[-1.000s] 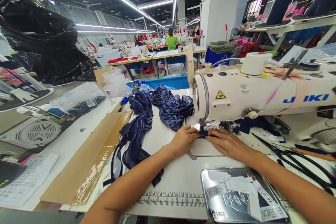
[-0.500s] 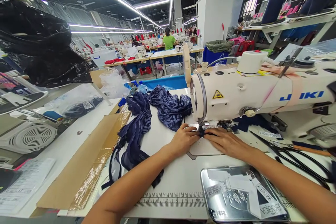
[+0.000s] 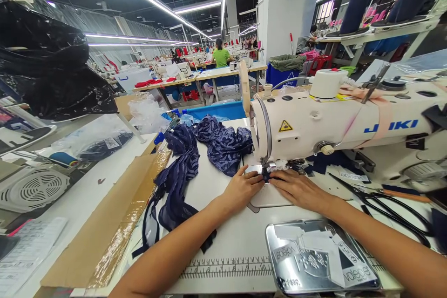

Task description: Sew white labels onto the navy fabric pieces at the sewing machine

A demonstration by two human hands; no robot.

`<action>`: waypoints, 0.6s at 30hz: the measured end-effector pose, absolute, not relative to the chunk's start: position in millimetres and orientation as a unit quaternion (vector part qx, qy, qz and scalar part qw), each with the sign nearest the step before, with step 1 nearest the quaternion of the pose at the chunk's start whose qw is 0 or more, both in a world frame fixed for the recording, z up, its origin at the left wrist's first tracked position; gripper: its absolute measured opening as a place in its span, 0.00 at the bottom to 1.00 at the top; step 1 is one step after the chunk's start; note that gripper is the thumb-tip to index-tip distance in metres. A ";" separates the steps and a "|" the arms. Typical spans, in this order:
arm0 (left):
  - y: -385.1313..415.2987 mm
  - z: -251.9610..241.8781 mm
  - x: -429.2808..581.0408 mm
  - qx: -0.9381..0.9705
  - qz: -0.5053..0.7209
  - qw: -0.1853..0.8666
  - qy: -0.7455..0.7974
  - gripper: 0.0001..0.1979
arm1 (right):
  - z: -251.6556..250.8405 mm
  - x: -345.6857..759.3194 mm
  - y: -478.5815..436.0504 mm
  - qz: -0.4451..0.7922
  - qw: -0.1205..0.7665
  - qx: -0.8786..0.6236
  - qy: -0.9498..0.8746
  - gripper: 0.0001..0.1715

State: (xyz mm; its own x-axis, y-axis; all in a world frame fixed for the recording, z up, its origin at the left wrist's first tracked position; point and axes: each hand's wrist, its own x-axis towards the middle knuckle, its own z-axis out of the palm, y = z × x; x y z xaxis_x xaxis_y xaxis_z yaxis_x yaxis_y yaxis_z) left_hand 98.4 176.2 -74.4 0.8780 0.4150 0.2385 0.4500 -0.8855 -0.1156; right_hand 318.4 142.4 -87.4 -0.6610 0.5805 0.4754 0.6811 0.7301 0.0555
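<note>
Sewing machine (image 3: 314, 123), centre right: cream body, blue lettering, yellow warning triangle. Fabric pile (image 3: 223, 142), centre: navy with lighter wavy stripes. Counter (image 3: 230, 237): white, black ruler markings. Tray (image 3: 319, 256), lower right: silver, white labels. Bag (image 3: 45, 63), upper left: glossy black. Scissors (image 3: 394, 207): black.

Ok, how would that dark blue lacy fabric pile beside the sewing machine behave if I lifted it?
The dark blue lacy fabric pile lies crumpled in folds, so it would probably flop and drape. It looks sheer, so likely light. Its long trailing strips might snag or drag.
</note>
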 end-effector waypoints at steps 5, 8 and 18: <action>172.7 -72.1 97.3 -0.967 -0.067 0.104 -0.222 0.15 | -86.0 316.4 142.8 -0.138 0.210 -0.339 -0.907 0.16; 172.6 -71.5 96.8 -0.964 -0.056 0.108 -0.234 0.16 | -87.0 314.9 143.6 -0.153 0.209 -0.346 -0.902 0.16; 184.7 -69.0 98.9 -0.960 -0.046 0.096 -0.258 0.18 | -90.9 315.4 146.7 -0.122 0.215 -0.399 -0.883 0.18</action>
